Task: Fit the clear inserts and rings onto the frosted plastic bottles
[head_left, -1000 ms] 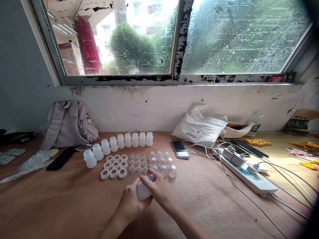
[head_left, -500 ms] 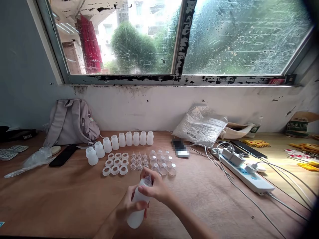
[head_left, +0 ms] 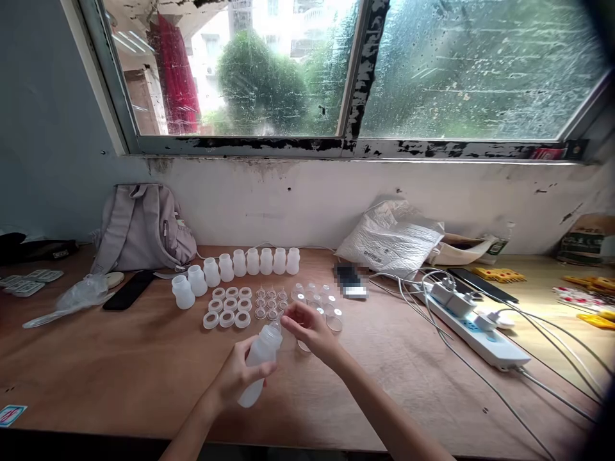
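Observation:
My left hand (head_left: 240,371) is wrapped round a translucent white baby bottle (head_left: 262,358), which tilts to the right with its open neck uppermost. At the bottle's mouth is a clear bottle nipple (head_left: 275,325). My right hand (head_left: 307,328) has its fingertips pinched together at the nipple's edge; part of the grip is hidden. Just beyond my hands lie rows of white collar rings (head_left: 227,318), more clear nipples (head_left: 260,313) and clear domed caps (head_left: 334,323). Several similar white bottles (head_left: 211,272) stand in a curved row behind them.
At the back left rest a grey backpack (head_left: 141,224), a black phone (head_left: 129,291) and a plastic bag (head_left: 84,293). A silver mailing bag (head_left: 391,237) lies at the back. On the right runs a white power strip (head_left: 494,342) with loose cables.
My right hand has shifted from the bottle's top to just right of its mouth, its grip now narrower. The left hand still holds the bottle. The view has shifted slightly.

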